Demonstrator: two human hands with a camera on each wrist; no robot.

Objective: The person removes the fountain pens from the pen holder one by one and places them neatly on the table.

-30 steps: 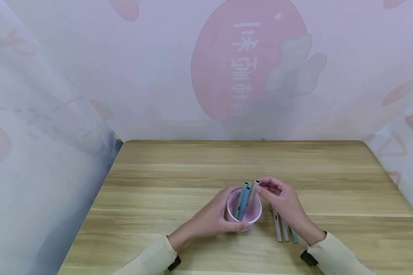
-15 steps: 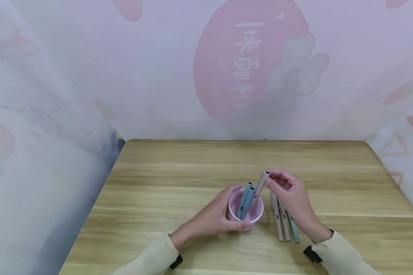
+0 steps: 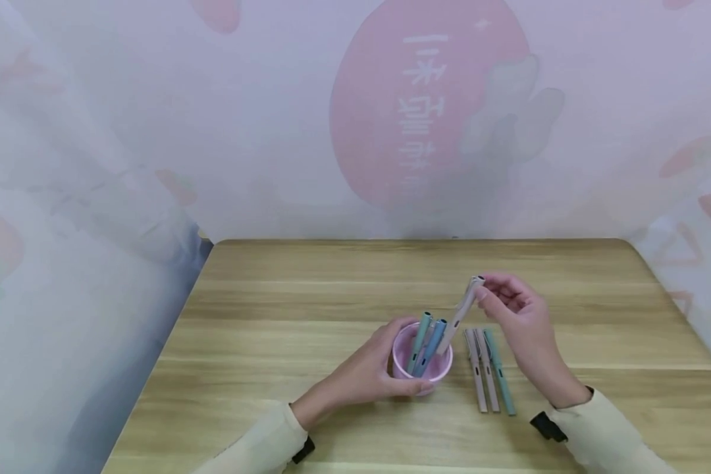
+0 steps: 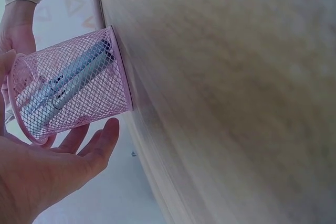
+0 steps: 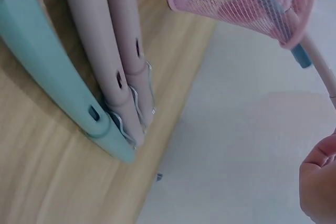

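— Mesh, is it, that pink cup (image 3: 422, 359)?

— Fine pink wire mesh, round, with a solid rim; it stands upright on the pale wood-grain tabletop (image 3: 332, 296). Through the weave the left wrist view shows smooth grey-blue barrels inside.

— How many pens are in it?

— Two stand fully in: a teal pen (image 3: 419, 341) and a blue pen (image 3: 431, 343), both slim and matte, leaning left. A third, the pale pink pen (image 3: 459, 315), slants up to the right with its lower end inside the cup's rim.

— Who holds that one?

— The right hand (image 3: 524, 326). Its fingers (image 3: 490, 293) pinch the top end of the pale pink pen between thumb and fingertips, the rest loosely curled.

— And the left hand (image 3: 364, 375)?

— It cups the mesh wall from the left and front, thumb near the rim at the front. In the left wrist view its fingers (image 4: 92, 145) are fairly straight and slightly spread along the cup's side; how firmly they press, I cannot tell.

— Anything beside the cup?

— Three pens lie flat on the tabletop just to its right, side by side and touching: two pink pens (image 3: 481, 372) and a green pen (image 3: 500, 378). The right wrist view shows rounded barrels, small oval windows and bent wire clips on the pink caps.

— Behind all that?

— A soft, hazy curtain (image 3: 272, 131) printed with a large pink strawberry shape.
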